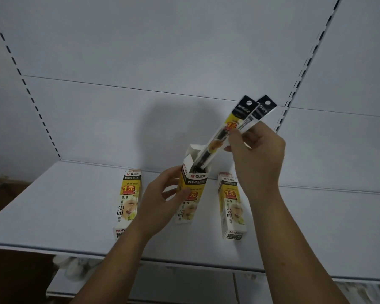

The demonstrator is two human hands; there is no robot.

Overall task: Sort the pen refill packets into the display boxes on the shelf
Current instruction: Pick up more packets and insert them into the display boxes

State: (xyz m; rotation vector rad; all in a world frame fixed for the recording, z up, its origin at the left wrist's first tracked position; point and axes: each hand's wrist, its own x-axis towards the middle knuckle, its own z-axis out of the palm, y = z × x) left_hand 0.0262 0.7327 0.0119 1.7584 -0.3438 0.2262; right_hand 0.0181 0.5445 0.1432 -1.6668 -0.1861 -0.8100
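Three yellow-and-white display boxes are on the white shelf. The left box and the right box lie flat. My left hand grips the middle box, which is raised with its top flap open. My right hand pinches two long pen refill packets with black hang tabs. They tilt up to the right, and their lower ends reach into the open mouth of the middle box.
The white back panel has slotted uprights at left and right. A lower shelf shows under the front edge, with pale blurred items at its left.
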